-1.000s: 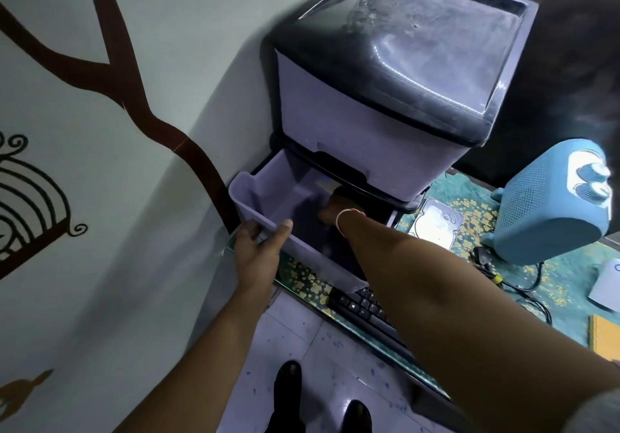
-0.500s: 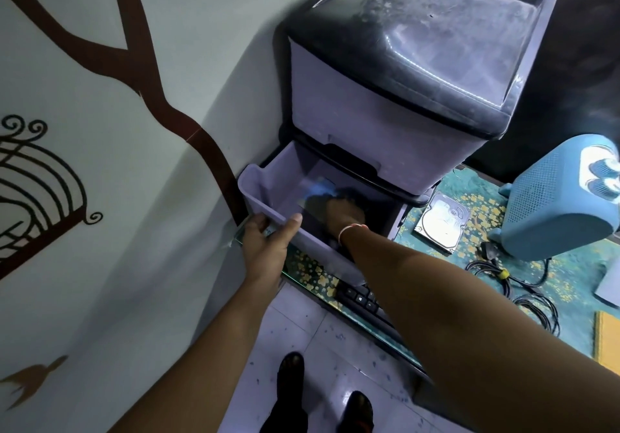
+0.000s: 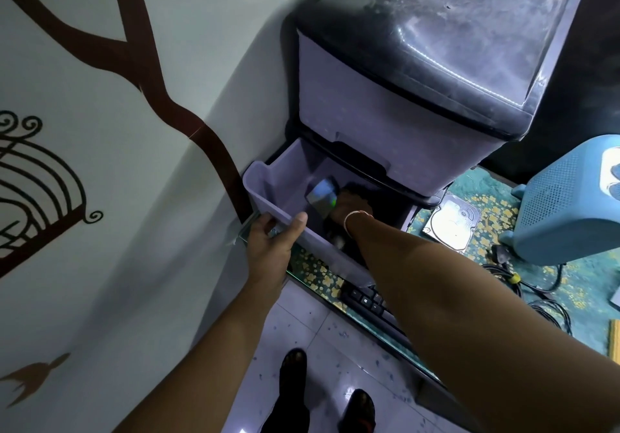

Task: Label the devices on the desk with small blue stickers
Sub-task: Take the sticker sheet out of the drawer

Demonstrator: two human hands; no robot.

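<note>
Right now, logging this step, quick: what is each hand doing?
Left hand: grips the open drawer's front rim.
Right hand: inside the drawer by a phone; grip cannot be told.

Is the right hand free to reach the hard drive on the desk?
Probably not at once: the right hand is down in the open drawer beside a phone-like device. The hard drive itself lies uncovered.

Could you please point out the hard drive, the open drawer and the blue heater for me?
hard drive [image 3: 451, 223], head view: middle of its silver top plate.
open drawer [image 3: 285, 177], head view: inner left wall.
blue heater [image 3: 563, 204], head view: perforated front grille.
</note>
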